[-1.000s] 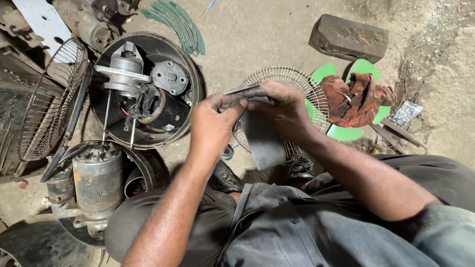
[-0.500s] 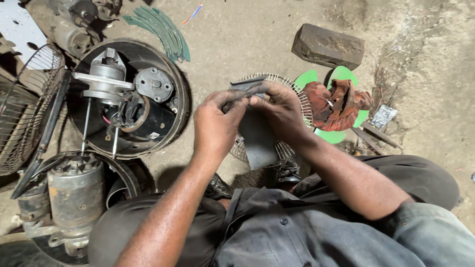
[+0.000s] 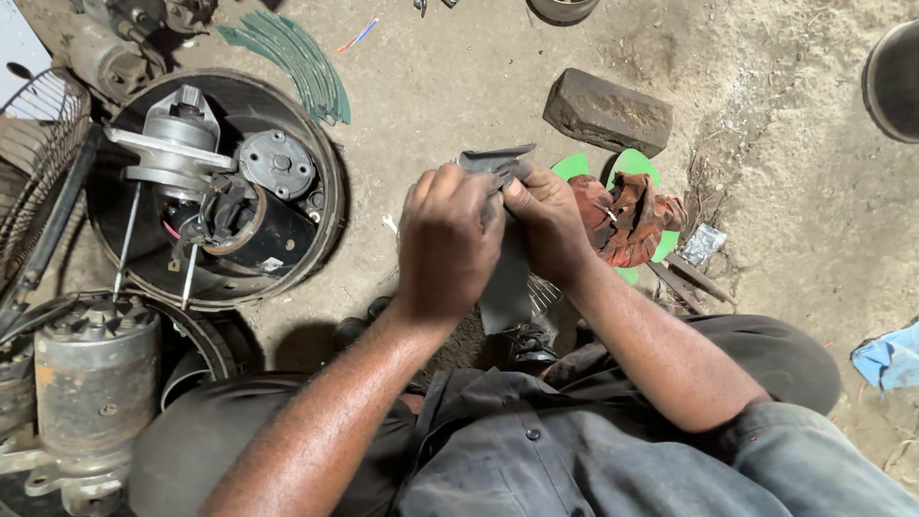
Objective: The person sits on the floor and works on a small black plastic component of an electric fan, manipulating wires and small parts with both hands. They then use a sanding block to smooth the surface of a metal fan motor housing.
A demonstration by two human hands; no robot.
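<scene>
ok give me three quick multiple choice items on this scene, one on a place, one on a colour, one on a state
1. Where does the brick lie?
A. on the dirt floor beyond the hands
B. inside the round tub
C. on the person's lap

2. What colour are the flat pieces under the reddish rag?
A. yellow
B. green
C. white

3. How is the dark flat piece held?
A. lying loose on the ground
B. by the left hand alone
C. by both the left hand and right hand

Answers: 1 A, it rests on bare ground; 2 B, green edges show; 3 C, both hands grip it.
</scene>
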